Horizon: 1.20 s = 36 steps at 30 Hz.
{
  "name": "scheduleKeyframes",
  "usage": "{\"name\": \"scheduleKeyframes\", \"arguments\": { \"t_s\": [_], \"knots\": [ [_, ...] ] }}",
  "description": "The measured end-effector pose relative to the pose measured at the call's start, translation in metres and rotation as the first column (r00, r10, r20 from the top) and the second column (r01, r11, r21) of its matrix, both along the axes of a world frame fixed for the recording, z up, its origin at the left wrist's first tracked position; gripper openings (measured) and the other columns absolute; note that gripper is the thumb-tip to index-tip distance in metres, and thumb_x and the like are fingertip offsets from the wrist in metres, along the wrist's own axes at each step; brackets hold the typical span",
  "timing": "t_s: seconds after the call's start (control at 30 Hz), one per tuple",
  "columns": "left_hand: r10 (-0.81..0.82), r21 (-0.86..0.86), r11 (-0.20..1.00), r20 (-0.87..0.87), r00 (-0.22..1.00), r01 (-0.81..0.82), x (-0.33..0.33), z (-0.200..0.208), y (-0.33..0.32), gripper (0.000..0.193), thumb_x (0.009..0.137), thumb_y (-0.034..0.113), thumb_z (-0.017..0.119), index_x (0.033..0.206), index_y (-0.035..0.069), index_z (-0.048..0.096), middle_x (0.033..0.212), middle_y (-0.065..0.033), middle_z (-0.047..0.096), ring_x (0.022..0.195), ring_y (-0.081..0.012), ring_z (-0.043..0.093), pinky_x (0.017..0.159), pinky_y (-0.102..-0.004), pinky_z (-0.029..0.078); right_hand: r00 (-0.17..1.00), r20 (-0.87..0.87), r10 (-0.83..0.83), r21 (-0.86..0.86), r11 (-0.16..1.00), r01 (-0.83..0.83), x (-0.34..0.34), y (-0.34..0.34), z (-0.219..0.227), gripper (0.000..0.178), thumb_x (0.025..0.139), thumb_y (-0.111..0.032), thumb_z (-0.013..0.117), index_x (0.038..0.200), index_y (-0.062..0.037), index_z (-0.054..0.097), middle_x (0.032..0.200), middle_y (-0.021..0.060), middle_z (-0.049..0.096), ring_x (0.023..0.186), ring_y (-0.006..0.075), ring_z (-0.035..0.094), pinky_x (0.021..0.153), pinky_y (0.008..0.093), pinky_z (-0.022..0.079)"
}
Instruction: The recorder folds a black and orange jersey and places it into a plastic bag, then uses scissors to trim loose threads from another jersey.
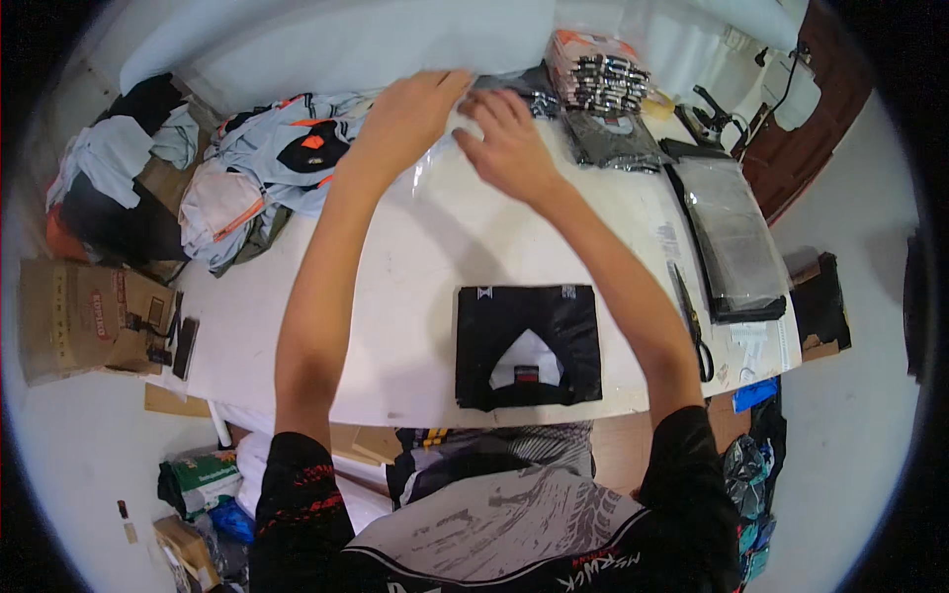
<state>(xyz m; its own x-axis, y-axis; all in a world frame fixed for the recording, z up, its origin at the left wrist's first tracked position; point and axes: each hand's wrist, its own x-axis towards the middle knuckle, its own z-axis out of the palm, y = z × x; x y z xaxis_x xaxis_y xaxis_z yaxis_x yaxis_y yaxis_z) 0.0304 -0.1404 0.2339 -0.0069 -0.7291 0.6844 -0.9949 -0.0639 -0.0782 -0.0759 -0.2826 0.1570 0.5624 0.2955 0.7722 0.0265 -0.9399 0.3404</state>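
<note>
Both arms reach across the white table to its far side. My left hand (420, 114) has its fingers pressed together and pointing right. A small piece of clear plastic film (423, 176) hangs just below it, apparently from its grip; the fingertips hide the hold. Close beside it, my right hand (509, 143) is loosely curved, its thumb apart from the fingers, and nothing shows in it. Near the table's front edge lies a folded black shirt (474, 336), flat and square, with a pale inner collar and a label showing.
Loose clothes (297, 148) are heaped at the far left, beside a cardboard box (89, 321). Packed garments (598, 74) are stacked at the back, with a bagged grey garment (613, 143) in front. Clear plastic bags (732, 232) and black scissors (692, 321) lie at the right.
</note>
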Motion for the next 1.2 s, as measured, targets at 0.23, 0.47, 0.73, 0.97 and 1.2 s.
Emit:
{"name": "scheduleKeyframes", "arguments": {
  "t_s": [0.23, 0.47, 0.73, 0.97, 1.2],
  "knots": [
    [-0.112, 0.396, 0.913, 0.019, 0.994, 0.096, -0.059, -0.060, -0.053, 0.024, 0.079, 0.010, 0.059, 0.102, 0.005, 0.056, 0.102, -0.0161, 0.065, 0.096, -0.0363, 0.064, 0.079, -0.0447, 0.052, 0.967, -0.245, 0.069, 0.457, 0.888, 0.052, -0.022, -0.002, -0.074, 0.031, 0.081, -0.018, 0.064, 0.110, -0.0072, 0.064, 0.115, 0.0140, 0.063, 0.113, 0.0318, 0.055, 0.101, 0.0469, 0.040],
    [-0.147, 0.343, 0.920, -0.143, 0.979, 0.188, -0.092, -0.157, -0.017, 0.029, 0.073, 0.008, 0.063, 0.101, 0.003, 0.055, 0.102, -0.0175, 0.065, 0.095, -0.0361, 0.065, 0.081, -0.0455, 0.052, 0.886, -0.296, 0.357, 0.632, 0.769, -0.099, -0.070, 0.010, -0.147, 0.062, 0.087, -0.033, 0.059, 0.138, -0.0021, 0.044, 0.145, 0.0205, 0.042, 0.134, 0.0356, 0.038, 0.111, 0.0425, 0.030],
    [-0.042, 0.095, 0.992, -0.332, 0.942, 0.078, -0.122, -0.173, 0.000, 0.032, 0.078, 0.001, 0.058, 0.109, 0.000, 0.052, 0.088, -0.0170, 0.066, 0.084, -0.0322, 0.066, 0.067, -0.0410, 0.055, 0.898, -0.312, -0.310, 0.351, 0.841, 0.412, -0.057, 0.024, -0.169, 0.066, 0.092, -0.033, 0.050, 0.145, 0.0014, 0.032, 0.150, 0.0233, 0.033, 0.140, 0.0359, 0.030, 0.113, 0.0446, 0.027],
    [0.125, 0.218, 0.975, -0.349, 0.929, -0.050, -0.125, -0.167, -0.005, 0.028, 0.073, 0.003, 0.063, 0.100, 0.002, 0.054, 0.088, -0.0153, 0.065, 0.080, -0.0313, 0.066, 0.065, -0.0381, 0.056, 0.647, -0.742, 0.176, 0.597, 0.612, 0.519, -0.060, 0.015, -0.175, 0.065, 0.089, -0.038, 0.055, 0.139, 0.0000, 0.041, 0.132, 0.0195, 0.052, 0.132, 0.0392, 0.040, 0.106, 0.0578, 0.029],
    [-0.050, 0.051, 0.997, -0.213, 0.976, 0.062, -0.147, -0.164, -0.006, 0.031, 0.070, 0.002, 0.062, 0.100, 0.000, 0.059, 0.089, -0.0131, 0.064, 0.087, -0.0283, 0.062, 0.068, -0.0389, 0.054, 0.950, -0.100, -0.297, 0.275, 0.909, 0.313, -0.054, 0.010, -0.159, 0.065, 0.092, -0.039, 0.053, 0.144, -0.0051, 0.034, 0.125, 0.0242, 0.057, 0.110, 0.0414, 0.058, 0.102, 0.0587, 0.032]
  ]
}}
